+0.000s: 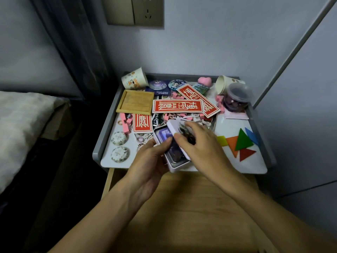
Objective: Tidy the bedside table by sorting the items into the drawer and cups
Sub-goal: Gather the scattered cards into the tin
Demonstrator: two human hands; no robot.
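Observation:
My left hand (152, 157) grips a pale lilac tin box (160, 136) at the front of the bedside table (255, 167), thumb over its open side where purple cards show. My right hand (198, 141) holds the tin's lid (173, 125) tilted over the box, fingers curled on its top. Two paper cups lie tipped at the back: one at the left (134, 80), one at the right (223, 84). The open wooden drawer (191, 198) lies below my forearms, its inside bare where visible.
Red paper slips (177, 106), a wooden tray (135, 102), pink blocks (125, 123), round badges (157, 84), a pink heart (205, 81), a clear jar (237, 96), coloured tangram pieces (242, 141) and two round floral discs (119, 146) crowd the top. A bed stands left, walls behind and right.

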